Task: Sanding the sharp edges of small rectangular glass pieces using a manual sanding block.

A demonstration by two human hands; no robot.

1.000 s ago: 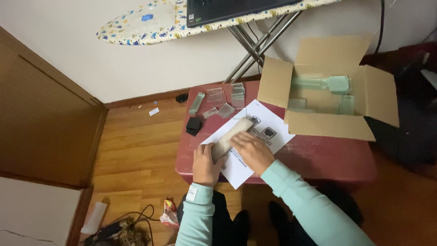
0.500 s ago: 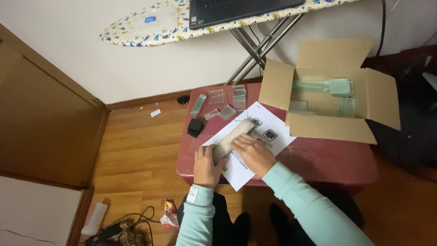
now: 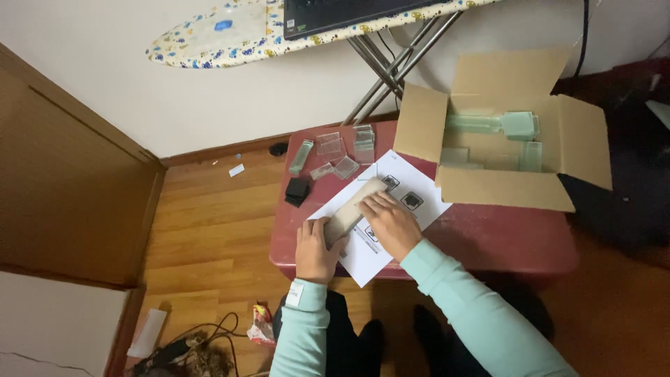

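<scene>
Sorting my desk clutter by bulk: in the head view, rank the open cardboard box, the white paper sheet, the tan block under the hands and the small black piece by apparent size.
1. cardboard box
2. paper sheet
3. tan block
4. black piece

Long beige block [image 3: 352, 209] — flat, slantwise on white printed sheet [image 3: 391, 230]

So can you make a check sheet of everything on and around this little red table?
Surface: red table, mostly covered at its left end.
Job's things: tan flat block on a white printed sheet.
Clutter: clear plastic pieces, small black block, open cardboard box with pale green pieces.
Hands: left hand grips the block's near end; right hand presses beside it.
Cables: dark tangle on the floor.
Surroundings: wooden floor, ironing board, brown door.
</scene>
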